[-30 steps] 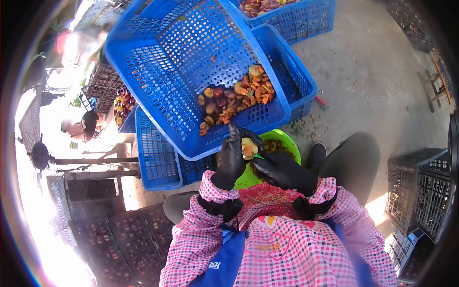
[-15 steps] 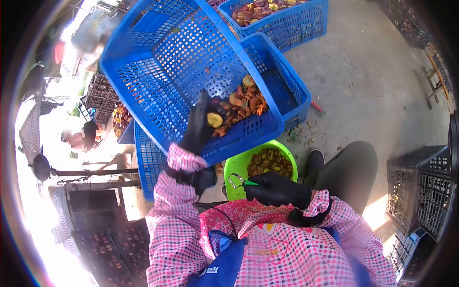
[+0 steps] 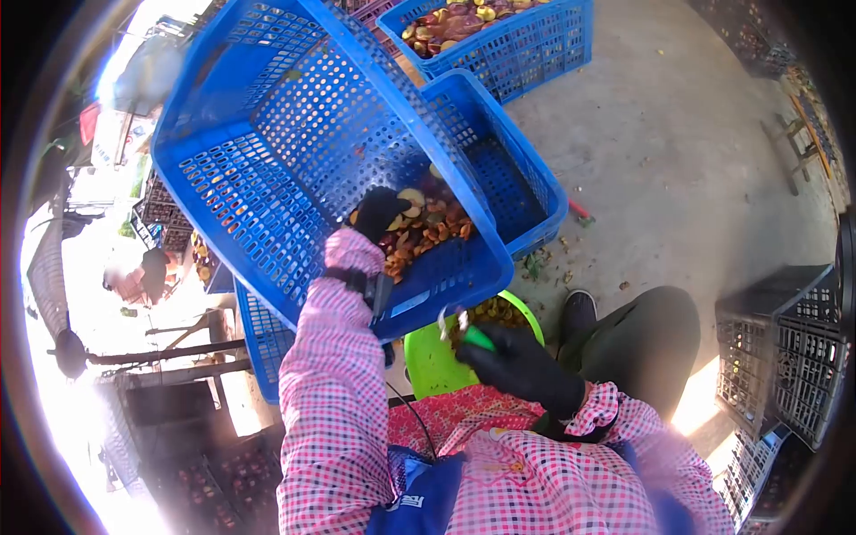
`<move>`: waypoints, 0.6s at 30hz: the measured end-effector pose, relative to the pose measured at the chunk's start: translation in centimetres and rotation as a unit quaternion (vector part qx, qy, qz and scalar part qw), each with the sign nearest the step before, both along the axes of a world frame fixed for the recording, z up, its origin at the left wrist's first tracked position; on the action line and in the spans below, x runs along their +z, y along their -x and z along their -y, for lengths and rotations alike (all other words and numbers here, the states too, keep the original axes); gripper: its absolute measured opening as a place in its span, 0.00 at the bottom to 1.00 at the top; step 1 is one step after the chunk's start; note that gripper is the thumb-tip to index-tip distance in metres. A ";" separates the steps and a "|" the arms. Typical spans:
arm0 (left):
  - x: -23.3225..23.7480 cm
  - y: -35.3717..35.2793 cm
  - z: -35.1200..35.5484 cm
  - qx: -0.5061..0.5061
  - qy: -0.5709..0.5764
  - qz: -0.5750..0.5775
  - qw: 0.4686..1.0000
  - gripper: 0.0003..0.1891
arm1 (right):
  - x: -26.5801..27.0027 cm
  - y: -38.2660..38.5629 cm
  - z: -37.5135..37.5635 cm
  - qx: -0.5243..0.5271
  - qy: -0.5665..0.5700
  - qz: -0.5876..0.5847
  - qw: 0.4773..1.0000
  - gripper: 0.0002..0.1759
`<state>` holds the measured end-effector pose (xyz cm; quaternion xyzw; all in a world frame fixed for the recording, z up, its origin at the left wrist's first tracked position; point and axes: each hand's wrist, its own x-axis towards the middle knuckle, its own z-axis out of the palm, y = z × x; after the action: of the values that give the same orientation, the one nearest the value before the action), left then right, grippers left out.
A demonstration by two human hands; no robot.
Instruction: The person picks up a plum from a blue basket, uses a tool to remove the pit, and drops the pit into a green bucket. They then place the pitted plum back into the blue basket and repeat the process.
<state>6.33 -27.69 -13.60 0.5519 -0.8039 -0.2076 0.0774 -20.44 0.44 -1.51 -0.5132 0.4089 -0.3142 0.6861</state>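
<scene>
**Big perforated blue plastic crate [image 3: 207, 98], my black-gloved left hand [image 3: 382, 210] inside**

The crate stands tilted in front of me, another open blue plastic crate [image 3: 499, 169] beside it. Near its lower edge sits a round lime-green plastic basin [image 3: 428, 364] holding brownish pieces. My left fingers are down at the red-and-orange cut fruit pieces [image 3: 428, 234] in the tilted crate; I can't tell how wide they are. By the basin, my black-gloved right hand [image 3: 522, 366] is closed around a small green-handled tool [image 3: 479, 337] with a blurred metal end.
</scene>
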 end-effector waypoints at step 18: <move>12.9 5.7 -28.0 0.256 -0.305 -0.561 0.726 0.31 | -1.4 -3.6 -2.6 -0.157 0.303 -0.183 0.922 0.20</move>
<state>0.68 0.35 -0.71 0.5131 -0.3353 -0.6857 0.3924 -16.89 3.06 -2.91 -0.6743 0.4883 -0.4274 0.3524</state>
